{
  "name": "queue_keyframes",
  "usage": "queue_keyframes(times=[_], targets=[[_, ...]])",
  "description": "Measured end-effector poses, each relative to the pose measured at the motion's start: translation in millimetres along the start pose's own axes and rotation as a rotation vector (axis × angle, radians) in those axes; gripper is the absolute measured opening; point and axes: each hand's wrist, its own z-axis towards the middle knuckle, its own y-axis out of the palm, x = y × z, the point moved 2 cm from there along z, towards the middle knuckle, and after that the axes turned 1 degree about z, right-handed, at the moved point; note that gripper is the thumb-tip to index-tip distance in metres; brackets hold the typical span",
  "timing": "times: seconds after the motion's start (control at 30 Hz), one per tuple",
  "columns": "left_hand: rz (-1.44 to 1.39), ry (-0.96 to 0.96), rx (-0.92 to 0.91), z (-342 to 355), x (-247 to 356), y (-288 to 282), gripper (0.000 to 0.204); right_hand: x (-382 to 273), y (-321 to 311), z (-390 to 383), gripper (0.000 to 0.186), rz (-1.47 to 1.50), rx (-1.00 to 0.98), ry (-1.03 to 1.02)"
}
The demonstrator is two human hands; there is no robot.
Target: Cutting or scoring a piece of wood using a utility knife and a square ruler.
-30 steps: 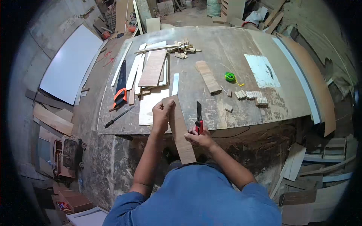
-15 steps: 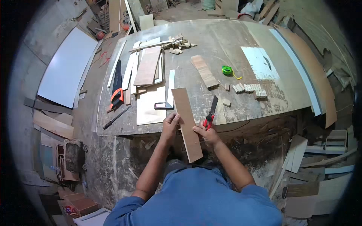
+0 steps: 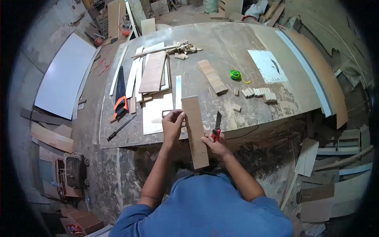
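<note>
My left hand [image 3: 173, 121] grips the left edge of a wood strip [image 3: 195, 130], fingers curled over it near its far end. The strip lies across the near edge of the bench [image 3: 221, 51], its far half resting on the top and its near half hanging out over the floor toward me. My right hand [image 3: 215, 143] presses against the strip's right edge at about mid-length and is closed around a red-handled knife [image 3: 216, 125], blade pointing away from me and standing just right of the strip. Left of the strip, touching or nearly so, lies a pale sheet [image 3: 157, 112] with a small square [image 3: 167, 113] on it; further left, near the bench's left edge, a handsaw [image 3: 120, 93]. To the right the near edge is open as far as a few small blocks [image 3: 258, 93] and a green tape measure [image 3: 235, 74] farther in. The bench's right side holds only a light panel [image 3: 268, 65].
</note>
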Motion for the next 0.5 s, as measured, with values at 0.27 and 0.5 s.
queue_keyframes(times=[0.27,0.5], targets=[[-0.025,-0.003,0.008,12,9,-38,0.016,-31,42,-2,0.039,-0.09,0.042,-0.054],[-0.017,-0.005,-0.078,11,9,-76,0.014,-29,78,13,0.041,-0.037,0.116,-0.123]])
